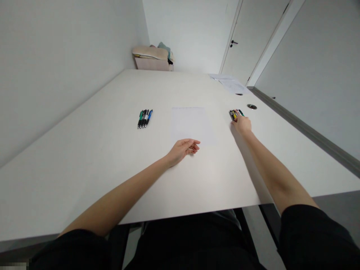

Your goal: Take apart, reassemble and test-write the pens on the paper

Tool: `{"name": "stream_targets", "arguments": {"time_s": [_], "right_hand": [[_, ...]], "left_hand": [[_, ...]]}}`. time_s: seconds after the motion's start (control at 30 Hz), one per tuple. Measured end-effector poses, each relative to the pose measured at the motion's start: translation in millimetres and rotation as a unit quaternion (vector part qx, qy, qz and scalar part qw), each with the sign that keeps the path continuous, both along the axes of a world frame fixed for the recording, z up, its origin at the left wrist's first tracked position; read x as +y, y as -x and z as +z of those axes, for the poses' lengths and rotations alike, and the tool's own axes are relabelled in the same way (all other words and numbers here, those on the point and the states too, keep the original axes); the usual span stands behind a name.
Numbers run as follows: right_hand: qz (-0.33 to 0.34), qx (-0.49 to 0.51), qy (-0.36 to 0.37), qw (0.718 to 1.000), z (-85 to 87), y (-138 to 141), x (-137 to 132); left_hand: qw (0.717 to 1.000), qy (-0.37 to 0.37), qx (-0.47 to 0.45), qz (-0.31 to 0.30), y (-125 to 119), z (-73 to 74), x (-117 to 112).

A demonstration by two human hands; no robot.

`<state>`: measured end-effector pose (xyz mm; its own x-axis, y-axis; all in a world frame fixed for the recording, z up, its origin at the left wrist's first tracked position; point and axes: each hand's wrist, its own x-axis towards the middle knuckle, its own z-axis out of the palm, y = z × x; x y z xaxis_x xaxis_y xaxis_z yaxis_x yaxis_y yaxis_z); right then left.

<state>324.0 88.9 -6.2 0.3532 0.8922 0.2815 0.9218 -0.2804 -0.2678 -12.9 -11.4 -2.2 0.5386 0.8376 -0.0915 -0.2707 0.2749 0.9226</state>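
Observation:
A white sheet of paper (192,123) lies in the middle of the white table (84,150). My left hand (184,148) rests at the sheet's near left corner, fingers loosely stretched out toward it and holding nothing. My right hand (241,123) reaches to a small group of markers (234,113) right of the sheet, its fingers curled over their near ends; a yellow one shows under the fingertips. Whether a marker is gripped is hidden. A second group of pens (144,118), green, black and blue, lies left of the sheet, away from both hands.
More paper sheets (230,83) lie at the table's far right corner, near a round cable hole (251,106). A box with cushions and cloth (153,58) stands against the far wall. A closed door (250,33) is at the back right. Walls run close along both sides.

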Motion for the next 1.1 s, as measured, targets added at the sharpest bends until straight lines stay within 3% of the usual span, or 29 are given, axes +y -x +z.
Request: {"name": "stream_targets", "arguments": {"time_s": [0.47,0.83,0.97,1.1], "right_hand": [[0.035,-0.008,-0.048,0.998,-9.2,6,-8],[-0.001,-0.031,-0.036,0.999,-10.3,-1,-5],[0.018,-0.050,-0.058,0.997,-4.8,6,-12],[0.052,-0.028,-0.056,0.997,9.2,32,-23]], "left_hand": [[1.000,-0.004,-0.008,-0.003,-1,-3.1,2],[1.000,-0.014,-0.003,-0.007,-1,-0.7,-1],[1.000,-0.017,-0.005,-0.007,-1,-0.3,-1],[1.000,-0.014,0.001,-0.010,-1,1.4,-2]]}}
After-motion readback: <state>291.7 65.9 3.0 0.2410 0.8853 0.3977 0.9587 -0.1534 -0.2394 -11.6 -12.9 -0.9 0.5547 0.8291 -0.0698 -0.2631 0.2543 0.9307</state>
